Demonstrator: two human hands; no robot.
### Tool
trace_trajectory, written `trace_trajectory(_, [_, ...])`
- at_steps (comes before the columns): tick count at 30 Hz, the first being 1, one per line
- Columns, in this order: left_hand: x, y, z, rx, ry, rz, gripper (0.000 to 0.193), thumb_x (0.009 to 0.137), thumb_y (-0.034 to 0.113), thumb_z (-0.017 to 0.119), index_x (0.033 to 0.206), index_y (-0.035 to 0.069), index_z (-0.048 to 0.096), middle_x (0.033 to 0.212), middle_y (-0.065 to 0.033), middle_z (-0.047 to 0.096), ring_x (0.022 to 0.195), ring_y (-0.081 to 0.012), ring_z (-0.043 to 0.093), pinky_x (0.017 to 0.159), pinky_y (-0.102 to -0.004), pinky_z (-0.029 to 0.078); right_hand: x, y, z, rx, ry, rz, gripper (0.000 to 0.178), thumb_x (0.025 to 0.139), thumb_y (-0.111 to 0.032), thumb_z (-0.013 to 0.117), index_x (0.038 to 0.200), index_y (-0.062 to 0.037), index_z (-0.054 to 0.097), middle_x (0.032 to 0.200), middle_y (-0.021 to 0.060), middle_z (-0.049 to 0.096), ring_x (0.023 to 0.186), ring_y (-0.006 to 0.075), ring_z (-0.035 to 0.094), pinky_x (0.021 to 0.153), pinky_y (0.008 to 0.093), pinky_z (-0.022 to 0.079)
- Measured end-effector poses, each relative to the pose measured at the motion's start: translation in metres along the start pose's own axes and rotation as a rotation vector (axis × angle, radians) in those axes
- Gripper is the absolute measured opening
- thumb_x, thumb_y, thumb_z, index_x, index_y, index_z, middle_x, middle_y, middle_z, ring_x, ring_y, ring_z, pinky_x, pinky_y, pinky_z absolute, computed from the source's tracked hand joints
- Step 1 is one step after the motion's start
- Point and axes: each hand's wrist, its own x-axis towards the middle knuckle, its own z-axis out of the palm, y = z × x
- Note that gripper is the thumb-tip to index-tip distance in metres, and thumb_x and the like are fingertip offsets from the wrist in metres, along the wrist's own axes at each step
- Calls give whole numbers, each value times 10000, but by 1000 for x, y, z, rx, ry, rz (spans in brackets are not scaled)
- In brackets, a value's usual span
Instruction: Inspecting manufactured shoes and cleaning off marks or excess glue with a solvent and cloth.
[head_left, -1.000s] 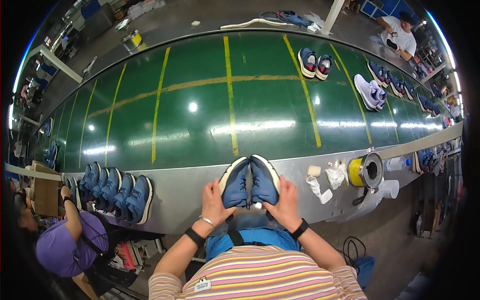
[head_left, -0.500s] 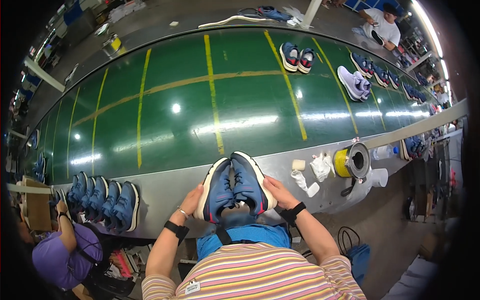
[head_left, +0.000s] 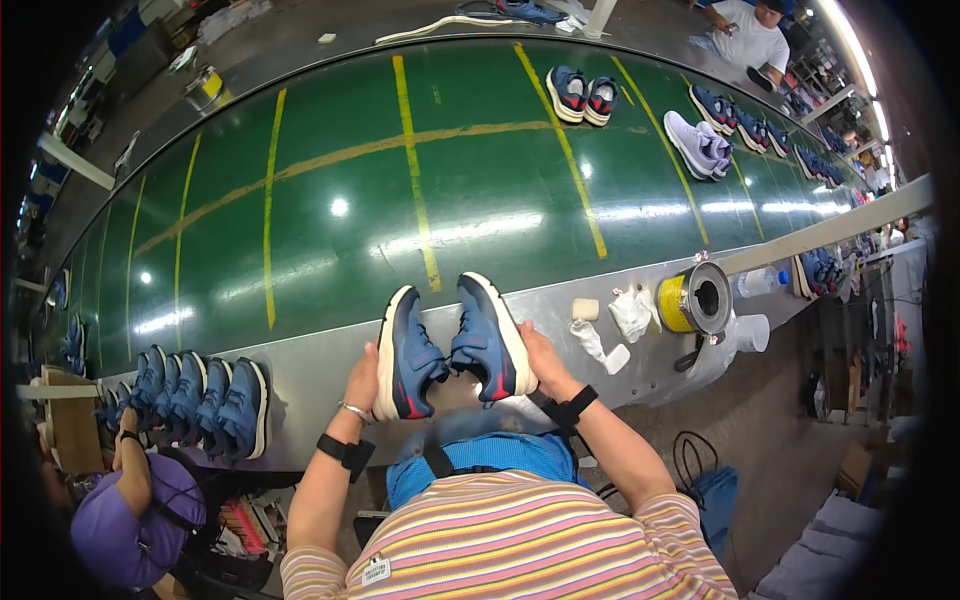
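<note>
In my left hand is a blue sneaker with a white sole and red accents, gripped by its outer side. My right hand grips the matching blue sneaker the same way. Both toes point away from me and the soles turn outward. A gap separates the two shoes in front, over the metal edge of the work table. The fingers are partly hidden behind the soles.
Blue sneakers stand in a row at left, beside a co-worker in purple. A yellow can, white rags and a bottle sit at right. The green belt carries lavender shoes and blue pairs.
The two sneakers have moved forward and apart, their toes no longer touching. Both hands moved with them. The whole view has shifted slightly.
</note>
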Motion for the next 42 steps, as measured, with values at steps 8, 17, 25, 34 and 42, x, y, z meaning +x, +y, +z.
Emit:
trace_trajectory(8, [0,27,26,-511,169,-159,653,904,520,268,1165,-46,464,1044,-143,582,922,-216,590,813,-312,469,4,-16,11,231,100,-13,550,916,-450,351,1178,29,417,1080,122,539,948,185,560,808,311,468])
trace_trajectory(17, [9,36,34,-847,100,-218,590,913,487,284,1247,12,391,1192,-150,507,1043,-267,539,876,-374,449,-9,-41,44,444,113,89,575,908,-477,323,1243,-14,379,1202,141,495,1071,261,518,899,382,434])
trace_trajectory(25, [19,15,39,-1042,-136,-244,487,938,418,242,1245,74,400,1203,-129,505,1055,-285,528,877,-442,452,-2,-23,45,774,-58,277,552,918,-482,233,1289,-90,350,1287,137,419,1162,302,434,964,459,371])
trace_trajectory(34, [12,19,51,-1303,-233,-393,478,923,383,265,1230,44,403,1185,-219,474,1049,-409,484,856,-559,421,-1,-13,51,934,-49,337,604,909,-509,212,1252,-39,374,1240,204,436,1104,380,461,914,537,395])
trace_trajectory(42, [4,25,59,-1374,-230,-455,426,919,334,317,1227,55,410,1184,-216,475,1030,-393,495,851,-551,427,-7,-12,52,960,-57,349,571,922,-479,205,1215,-34,412,1174,181,497,1054,327,509,894,462,426])
